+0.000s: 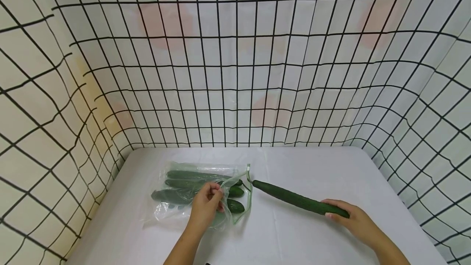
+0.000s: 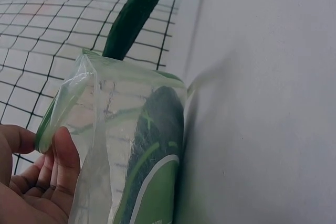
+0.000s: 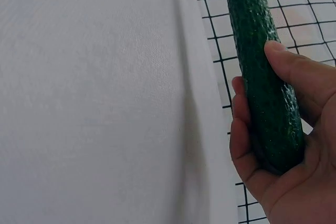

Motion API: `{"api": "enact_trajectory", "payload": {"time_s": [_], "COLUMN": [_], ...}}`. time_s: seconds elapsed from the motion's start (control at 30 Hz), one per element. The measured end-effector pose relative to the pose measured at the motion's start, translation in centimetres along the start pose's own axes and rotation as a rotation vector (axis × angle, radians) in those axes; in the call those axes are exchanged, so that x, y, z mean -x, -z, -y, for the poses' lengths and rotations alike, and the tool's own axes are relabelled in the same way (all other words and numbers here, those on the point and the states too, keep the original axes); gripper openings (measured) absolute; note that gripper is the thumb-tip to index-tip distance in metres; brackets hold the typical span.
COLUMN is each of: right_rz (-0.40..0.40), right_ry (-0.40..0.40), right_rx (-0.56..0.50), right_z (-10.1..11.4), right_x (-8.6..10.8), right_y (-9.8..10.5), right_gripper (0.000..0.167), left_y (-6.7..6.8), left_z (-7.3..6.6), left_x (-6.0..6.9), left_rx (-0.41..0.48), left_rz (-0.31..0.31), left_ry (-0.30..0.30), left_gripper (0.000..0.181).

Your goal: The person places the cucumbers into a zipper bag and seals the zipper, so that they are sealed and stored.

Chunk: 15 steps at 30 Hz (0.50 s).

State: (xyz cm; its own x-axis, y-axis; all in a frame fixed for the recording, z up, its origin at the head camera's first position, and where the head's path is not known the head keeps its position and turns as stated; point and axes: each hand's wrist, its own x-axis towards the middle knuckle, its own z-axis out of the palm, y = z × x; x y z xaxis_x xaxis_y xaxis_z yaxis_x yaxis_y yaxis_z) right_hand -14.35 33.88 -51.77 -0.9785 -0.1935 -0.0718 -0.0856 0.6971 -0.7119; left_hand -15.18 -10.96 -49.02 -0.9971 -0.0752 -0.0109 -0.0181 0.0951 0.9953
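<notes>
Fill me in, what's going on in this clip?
A person is handling cucumbers with both hands. The left hand pinches the edge of a clear plastic bag with green trim, which lies on a white-covered table with several long dark green cucumbers inside. The right hand grips another long dark green cucumber by one end, its other end close to the bag's mouth, outside it.

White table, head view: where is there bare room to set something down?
Widest: the table beyond the cucumber in the right hand, right of the bag, toward the black grid. Another: nearer, between that hand and the left hand. Crowded: the bag's mouth, by the left fingers and cucumber's tip.
</notes>
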Motion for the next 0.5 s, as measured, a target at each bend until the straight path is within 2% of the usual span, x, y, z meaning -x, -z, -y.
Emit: {"api": "enact_trajectory", "payload": {"time_s": [0.17, 0.5], "right_rz": [0.031, 0.094], "right_ry": [0.007, 0.075], "right_rx": [-0.01, 0.01], "right_z": [0.4, 1.4], "right_x": [-0.1, -0.3], "right_y": [-0.5, -1.1], "right_gripper": [0.042, 0.04], "left_y": [-0.1, -0.2], "left_z": [0.0, 0.0], "left_x": [0.1, 0.1], "left_rx": [0.019, 0.005], "left_rz": [-0.009, -0.013], "left_ry": [-0.005, -0.008], "left_gripper": [0.018, 0.016]}}
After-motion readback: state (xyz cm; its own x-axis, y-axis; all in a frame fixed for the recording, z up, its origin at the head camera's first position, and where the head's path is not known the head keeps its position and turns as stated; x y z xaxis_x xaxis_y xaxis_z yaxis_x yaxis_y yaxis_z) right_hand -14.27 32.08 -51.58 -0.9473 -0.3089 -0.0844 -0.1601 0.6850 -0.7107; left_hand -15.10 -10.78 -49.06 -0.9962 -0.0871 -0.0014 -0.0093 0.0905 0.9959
